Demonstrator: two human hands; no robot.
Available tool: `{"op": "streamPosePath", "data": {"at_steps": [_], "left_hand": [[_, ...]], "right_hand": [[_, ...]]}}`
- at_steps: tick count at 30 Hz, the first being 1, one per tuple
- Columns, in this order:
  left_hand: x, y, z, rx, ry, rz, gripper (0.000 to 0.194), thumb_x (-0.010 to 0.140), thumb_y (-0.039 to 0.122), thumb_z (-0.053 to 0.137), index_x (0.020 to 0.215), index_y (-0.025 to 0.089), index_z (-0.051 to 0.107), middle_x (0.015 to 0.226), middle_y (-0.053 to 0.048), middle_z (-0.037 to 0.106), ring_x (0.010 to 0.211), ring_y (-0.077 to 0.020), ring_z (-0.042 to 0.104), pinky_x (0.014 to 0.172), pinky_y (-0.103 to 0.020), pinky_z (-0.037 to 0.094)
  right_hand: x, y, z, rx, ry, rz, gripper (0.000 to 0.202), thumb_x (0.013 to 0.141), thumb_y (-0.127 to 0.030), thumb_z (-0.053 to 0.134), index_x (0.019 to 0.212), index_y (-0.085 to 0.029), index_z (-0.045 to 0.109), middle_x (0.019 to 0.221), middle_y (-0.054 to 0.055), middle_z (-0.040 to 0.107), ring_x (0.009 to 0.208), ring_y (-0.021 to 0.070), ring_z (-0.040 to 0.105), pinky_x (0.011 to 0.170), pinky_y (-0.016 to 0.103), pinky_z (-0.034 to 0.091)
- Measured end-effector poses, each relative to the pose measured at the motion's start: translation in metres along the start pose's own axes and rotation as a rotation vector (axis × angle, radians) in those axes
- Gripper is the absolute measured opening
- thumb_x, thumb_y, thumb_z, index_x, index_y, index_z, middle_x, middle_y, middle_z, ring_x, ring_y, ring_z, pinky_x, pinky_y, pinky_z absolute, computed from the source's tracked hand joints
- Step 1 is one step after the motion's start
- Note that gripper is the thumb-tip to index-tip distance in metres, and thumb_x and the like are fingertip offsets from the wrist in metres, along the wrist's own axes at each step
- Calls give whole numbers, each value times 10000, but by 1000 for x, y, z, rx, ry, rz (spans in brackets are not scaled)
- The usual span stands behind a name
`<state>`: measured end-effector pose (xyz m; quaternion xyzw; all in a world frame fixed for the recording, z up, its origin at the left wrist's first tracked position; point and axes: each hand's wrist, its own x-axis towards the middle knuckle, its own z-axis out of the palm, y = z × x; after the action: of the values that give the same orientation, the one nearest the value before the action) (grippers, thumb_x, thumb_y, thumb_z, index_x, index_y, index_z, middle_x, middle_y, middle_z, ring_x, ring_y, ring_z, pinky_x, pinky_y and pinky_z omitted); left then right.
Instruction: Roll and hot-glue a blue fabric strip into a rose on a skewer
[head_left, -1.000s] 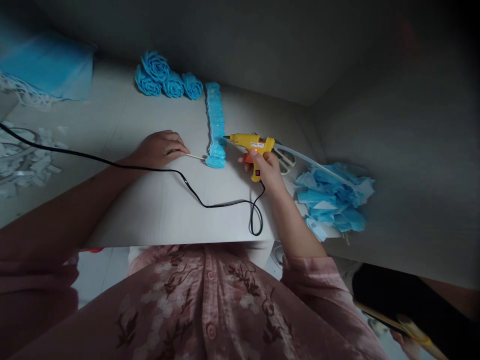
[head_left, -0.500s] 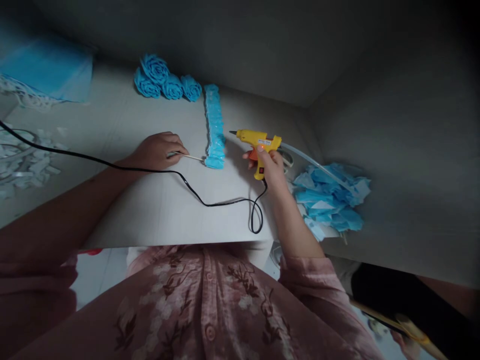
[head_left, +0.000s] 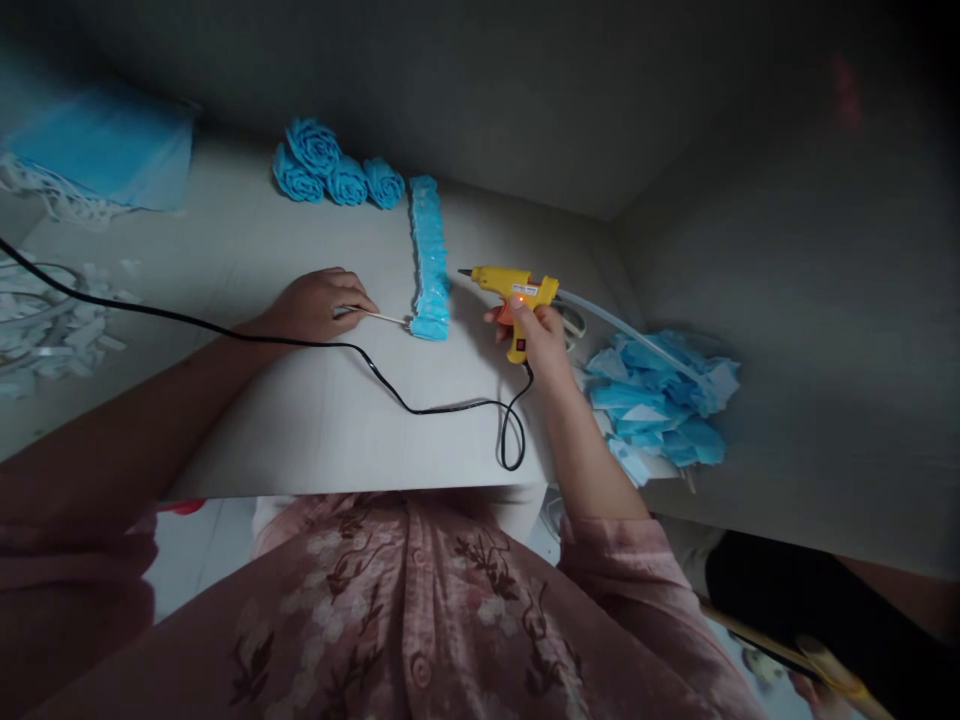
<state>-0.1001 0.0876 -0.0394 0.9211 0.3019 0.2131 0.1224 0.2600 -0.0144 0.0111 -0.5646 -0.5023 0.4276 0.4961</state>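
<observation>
A thin pale stick (head_left: 390,318) is pinched in my left hand (head_left: 326,305), its far end at the lower end of a pleated blue strip (head_left: 430,265). The strip lies lengthwise away from me on the table, with shiny spots along it. My right hand (head_left: 541,340) is wrapped round the handle of a yellow glue gun (head_left: 504,280), a finger by the orange trigger and a small light glowing. Its dark nozzle points left, a little apart from the strip. A long clear glue stick (head_left: 626,328) trails out of the back.
Blue rosettes (head_left: 346,180) sit at the back by the wall. Crumpled blue pieces (head_left: 660,400) are heaped at right, a blue stack (head_left: 105,150) at far left, white scraps (head_left: 52,330) below it. The gun's black cord (head_left: 405,403) crosses the table (head_left: 300,440). Someone's hand (head_left: 817,695) shows lower right.
Hardly anything differs. The glue gun has shifted very slightly, its nozzle still apart from the strip; my left hand keeps the stick in the same place.
</observation>
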Motion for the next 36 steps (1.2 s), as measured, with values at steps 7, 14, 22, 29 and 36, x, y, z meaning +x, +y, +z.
{"op": "streamPosePath", "data": {"at_steps": [7,14,22,29,36], "left_hand": [[2,5,-3,1,-10,-4,406,1072,353,505,1074,223,889,1084,-96,839,1039,-255,768,995,-362,610],[2,6,-4,6,-14,-14,435,1078,382,489,1076,214,891,1094,-106,844,1057,-257,775,1004,-359,606],[3,7,-5,-1,-53,-55,422,1086,377,492,1094,229,887,1141,-86,843,1116,-258,762,1069,-351,584],[1,9,-7,-36,-49,-33,421,1100,361,493,1144,188,875,1158,-73,825,1065,-213,697,1044,-366,578],[2,14,-13,-43,-97,-38,406,1123,301,488,1208,136,850,1173,-74,802,1069,-183,644,1075,-374,556]], "right_hand": [[0,3,0,1,-16,-22,638,822,-885,798,772,-258,690,760,58,779,603,147,595,540,298,485],[0,2,1,-15,-25,-8,625,791,-862,806,733,-253,677,777,67,798,602,140,583,562,292,474],[-5,-3,1,-147,-141,12,625,834,-834,759,721,-221,724,728,65,762,610,140,564,579,290,428],[-6,-3,2,-143,-178,42,618,814,-847,787,775,-231,748,787,67,799,623,149,577,565,289,427],[-5,2,4,-125,-182,36,651,799,-888,785,745,-242,732,779,54,802,618,140,573,594,291,466]]}}
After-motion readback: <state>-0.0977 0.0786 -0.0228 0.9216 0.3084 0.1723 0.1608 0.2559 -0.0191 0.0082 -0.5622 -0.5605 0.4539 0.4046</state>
